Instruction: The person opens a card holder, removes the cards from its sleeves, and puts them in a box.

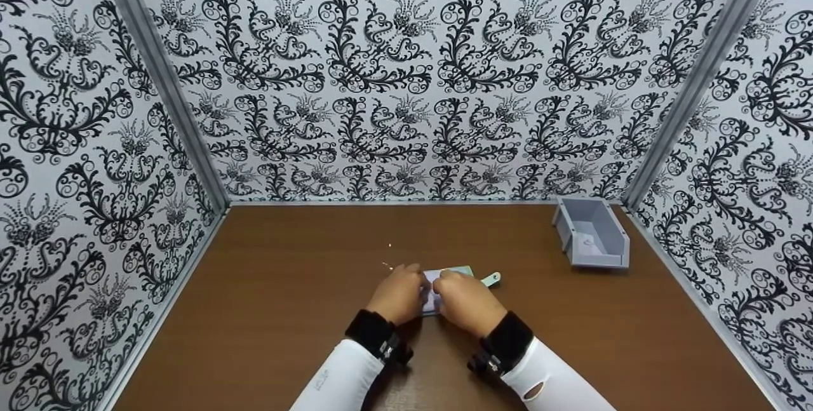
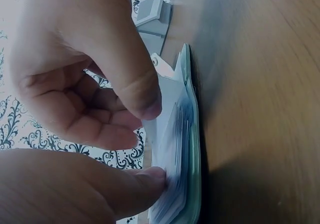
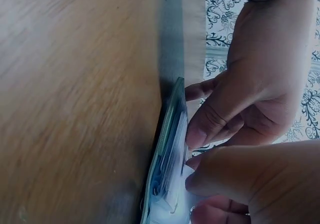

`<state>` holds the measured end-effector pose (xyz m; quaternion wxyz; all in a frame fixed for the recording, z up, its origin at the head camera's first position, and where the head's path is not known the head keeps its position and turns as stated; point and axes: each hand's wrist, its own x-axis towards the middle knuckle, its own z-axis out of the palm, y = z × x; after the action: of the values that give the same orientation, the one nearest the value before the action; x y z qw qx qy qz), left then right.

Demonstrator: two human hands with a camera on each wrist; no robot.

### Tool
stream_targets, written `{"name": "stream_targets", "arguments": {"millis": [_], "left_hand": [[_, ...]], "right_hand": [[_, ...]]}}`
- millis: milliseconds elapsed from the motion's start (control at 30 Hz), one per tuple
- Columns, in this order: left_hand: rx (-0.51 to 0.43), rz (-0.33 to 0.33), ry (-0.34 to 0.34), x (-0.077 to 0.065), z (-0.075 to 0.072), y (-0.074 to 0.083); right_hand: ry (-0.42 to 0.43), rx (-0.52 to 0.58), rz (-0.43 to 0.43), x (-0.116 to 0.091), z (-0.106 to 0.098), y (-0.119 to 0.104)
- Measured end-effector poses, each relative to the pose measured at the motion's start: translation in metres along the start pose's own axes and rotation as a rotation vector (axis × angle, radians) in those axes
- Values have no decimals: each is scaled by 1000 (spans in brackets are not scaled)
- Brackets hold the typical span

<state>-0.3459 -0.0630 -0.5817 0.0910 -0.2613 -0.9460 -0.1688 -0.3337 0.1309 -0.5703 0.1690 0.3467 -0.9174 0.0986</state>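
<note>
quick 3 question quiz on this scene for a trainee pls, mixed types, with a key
1. Multiple choice: where on the table does the grey bin stand?
a) near left
b) far right
c) near right
2. True or false: the left hand and the right hand are both at the booklet.
3. Open: in the head view, what sticks out past the right hand?

Key:
1. b
2. True
3. A pale strap with a rounded end
</note>
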Motion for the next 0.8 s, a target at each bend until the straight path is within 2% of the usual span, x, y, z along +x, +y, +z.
{"name": "stream_targets", "arguments": {"millis": [167, 467, 800], "left_hand": [[14, 8, 6, 0, 1, -1], [8, -7, 5, 0, -2, 0], [11, 11, 6, 1, -2, -1]], "right_hand": [[22, -37, -7, 0, 3, 0], [-11, 88, 10, -1, -1, 1], [-28, 144, 37, 1, -3, 4]]}}
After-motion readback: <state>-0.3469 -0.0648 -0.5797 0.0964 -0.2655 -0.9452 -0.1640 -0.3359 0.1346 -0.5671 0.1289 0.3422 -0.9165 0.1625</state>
